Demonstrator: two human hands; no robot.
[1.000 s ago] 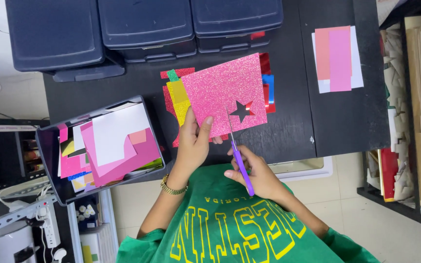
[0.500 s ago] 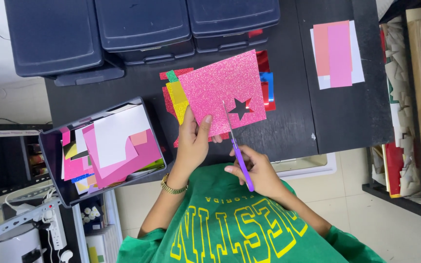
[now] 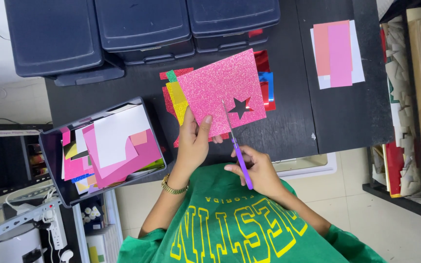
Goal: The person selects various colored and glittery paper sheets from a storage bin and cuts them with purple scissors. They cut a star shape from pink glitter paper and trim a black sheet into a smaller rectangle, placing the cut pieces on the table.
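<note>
My left hand (image 3: 193, 141) grips the lower left edge of a pink glitter sheet (image 3: 215, 90) held above the black table (image 3: 298, 122). A star-shaped hole (image 3: 240, 107) is cut out of the sheet. My right hand (image 3: 259, 170) holds purple-handled scissors (image 3: 237, 146) whose blades reach into the sheet from its lower edge, just left of the star hole. Under the sheet lies a pile of coloured paper in red, yellow, green and blue (image 3: 174, 92).
A dark tray (image 3: 49, 156) full of pink, white and coloured paper scraps sits at my left. Three dark blue storage bins (image 3: 142, 24) line the table's far side. Pink and white sheets (image 3: 337, 53) lie at far right. Shelves with paper (image 3: 415, 97) stand to the right.
The scissors have advanced into the pink sheet beside the star hole, and the sheet has turned slightly in my left hand.
</note>
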